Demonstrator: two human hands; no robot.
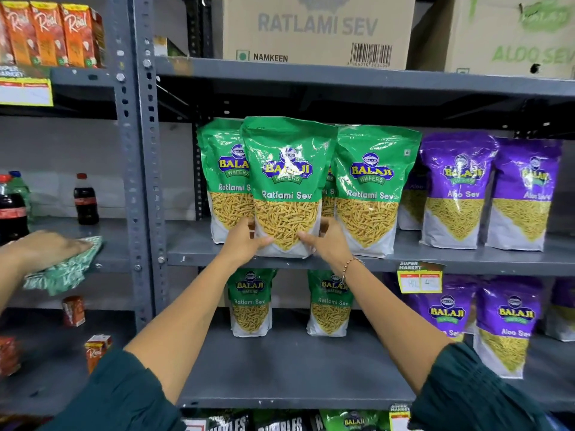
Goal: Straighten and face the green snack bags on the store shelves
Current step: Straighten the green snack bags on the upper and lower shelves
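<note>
A green Ratlami Sev bag (287, 181) stands upright at the front edge of the middle shelf (435, 259), label facing me. My left hand (245, 239) grips its lower left corner and my right hand (328, 242) grips its lower right corner. Behind it on the left stands a second green bag (222, 178), partly hidden, and a third green bag (370, 188) stands to its right. Two smaller green bags (250, 301) (329, 303) stand upright further back on the shelf below.
Purple Aloo Sev bags (457, 188) fill the right of both shelves. Cardboard cartons (317, 29) sit on the top shelf. In the left bay, another person's hand (46, 247) presses a green cloth (67, 269) on a shelf beside cola bottles (85, 200). A grey perforated upright (137, 150) divides the bays.
</note>
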